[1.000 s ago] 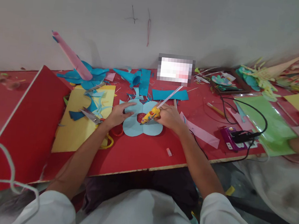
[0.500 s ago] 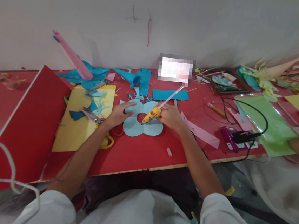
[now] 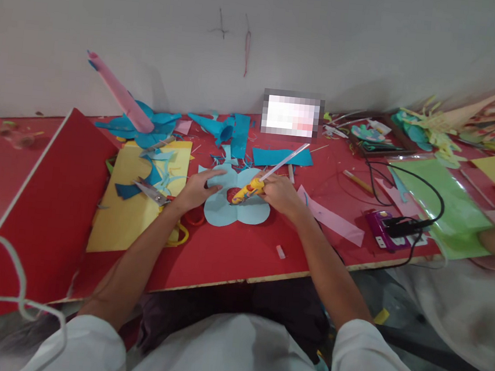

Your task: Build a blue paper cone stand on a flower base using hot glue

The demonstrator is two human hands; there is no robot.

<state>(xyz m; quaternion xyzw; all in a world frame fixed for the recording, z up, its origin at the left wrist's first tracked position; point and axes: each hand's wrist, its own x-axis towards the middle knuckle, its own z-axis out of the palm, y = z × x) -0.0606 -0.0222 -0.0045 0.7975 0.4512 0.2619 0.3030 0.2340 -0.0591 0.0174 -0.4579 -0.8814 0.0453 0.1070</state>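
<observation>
R hand closed round glue gun; L hand part-open, resting on blue paper. Tray nr back edge of desk has cutouts (mostly blue-green).

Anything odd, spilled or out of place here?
A bright rectangle at the back of the red table is pixelated, unlike its surroundings. Loose blue scraps litter the yellow sheet, but the glue gun and pale blue paper look undamaged.
</observation>
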